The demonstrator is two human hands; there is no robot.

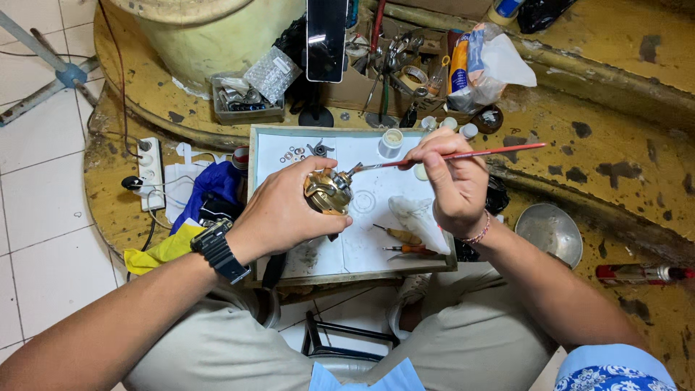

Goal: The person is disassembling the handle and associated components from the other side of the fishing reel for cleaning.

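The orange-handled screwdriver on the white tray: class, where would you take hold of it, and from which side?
Grip the orange-handled screwdriver by its thick handle, coming from above on the right. It lies flat on the white tray, thin shaft pointing left, just below the right hand. A wooden-handled tool lies close above, so pinch from the near side.

2 screwdrivers on white tray | metal bowl (right) | power strip | blue cloth

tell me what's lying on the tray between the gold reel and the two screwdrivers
In the head view, only bare white paper lining the tray lies between the gold reel and the two screwdrivers; the crumpled tissue sits off to the right.
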